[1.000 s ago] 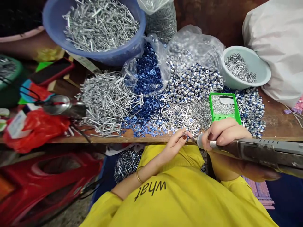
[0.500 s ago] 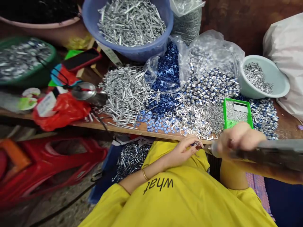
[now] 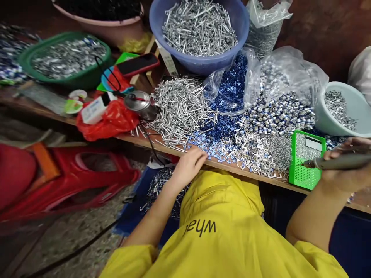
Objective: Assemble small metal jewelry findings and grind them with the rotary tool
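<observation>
While a wooden tabletop [image 3: 232, 168] ran across the frame under heaps of small metal parts [image 3: 179, 112], a dark brown wall [image 3: 324, 34] filled the upper right and a red plastic chair [image 3: 58, 193] stood on the rough floor [image 3: 95, 227] at the lower left. A blue bowl [image 3: 199, 63] of silver rods [image 3: 199, 27] sat at the top centre, a green basin [image 3: 72, 80] at the upper left, a pale bowl [image 3: 322, 116] at the far right. Black letters [image 3: 199, 228] on the yellow shirt [image 3: 226, 247] read "what", upside down in the frame; print on the white box [image 3: 94, 111] at left centre and on the tag [image 3: 166, 58] left of the blue bowl was too small to read. At the right edge, the right hand [image 3: 343, 178] was closed around a grey power driver [image 3: 342, 161], its long axis nearly level across the frame, its tip pointing left over the green tray [image 3: 304, 182]. Near the centre, the left hand [image 3: 189, 162] rested with bent fingers at the tabletop's front edge, just beside light-blue pieces [image 3: 222, 156]; I could not tell whether it gripped anything.
</observation>
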Motion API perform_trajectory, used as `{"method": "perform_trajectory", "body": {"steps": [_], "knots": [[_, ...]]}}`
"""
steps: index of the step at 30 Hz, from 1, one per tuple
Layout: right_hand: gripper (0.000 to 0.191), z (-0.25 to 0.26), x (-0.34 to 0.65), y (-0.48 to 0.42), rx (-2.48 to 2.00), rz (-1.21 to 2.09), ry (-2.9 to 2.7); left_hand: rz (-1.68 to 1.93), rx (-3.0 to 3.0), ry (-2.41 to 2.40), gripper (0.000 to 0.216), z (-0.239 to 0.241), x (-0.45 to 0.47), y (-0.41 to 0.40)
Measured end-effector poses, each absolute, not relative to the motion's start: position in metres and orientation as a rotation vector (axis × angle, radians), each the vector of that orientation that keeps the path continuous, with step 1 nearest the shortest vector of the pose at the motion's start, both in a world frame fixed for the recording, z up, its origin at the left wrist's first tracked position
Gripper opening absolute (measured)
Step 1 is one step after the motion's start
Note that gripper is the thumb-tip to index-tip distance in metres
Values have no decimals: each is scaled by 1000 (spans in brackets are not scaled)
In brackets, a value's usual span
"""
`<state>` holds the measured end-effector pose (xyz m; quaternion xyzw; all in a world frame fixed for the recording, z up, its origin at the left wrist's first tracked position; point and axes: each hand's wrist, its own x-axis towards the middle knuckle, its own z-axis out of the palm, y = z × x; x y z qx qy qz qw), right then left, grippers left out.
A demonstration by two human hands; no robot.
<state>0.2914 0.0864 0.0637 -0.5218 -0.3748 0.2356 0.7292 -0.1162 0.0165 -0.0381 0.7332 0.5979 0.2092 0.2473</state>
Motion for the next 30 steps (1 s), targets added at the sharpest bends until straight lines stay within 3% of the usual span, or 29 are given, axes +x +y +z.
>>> {"method": "perform_trajectory", "body": {"steps": [2,6,12,17,19,23,26,30], "knots": [[57,60,288,100,-1083,480,-890,826,2026,1918,23,-47,-106,53],[38,54,314,112,-1120,315,-963,751,2127,2022,18,-72,-108,99],[40,47,356,108,-1290,239,-1131,756,2131,2025,17,-81,-108,102],[58,45,332,77,-1443,-394,-1222,703,2145,2033,12,-77,-110,106],[50,36,316,59,-1446,-546,-1214,747,2131,2028,9,-75,-108,106],[15,3,303,39,-1574,-37,-1755,1145,1825,1949,13,-66,-90,99],[21,-16,313,33,-1722,251,-1760,1264,1562,1687,21,-50,-66,90],[19,-20,331,16,-1897,459,-1824,1073,1578,1533,27,-29,-41,77]]}}
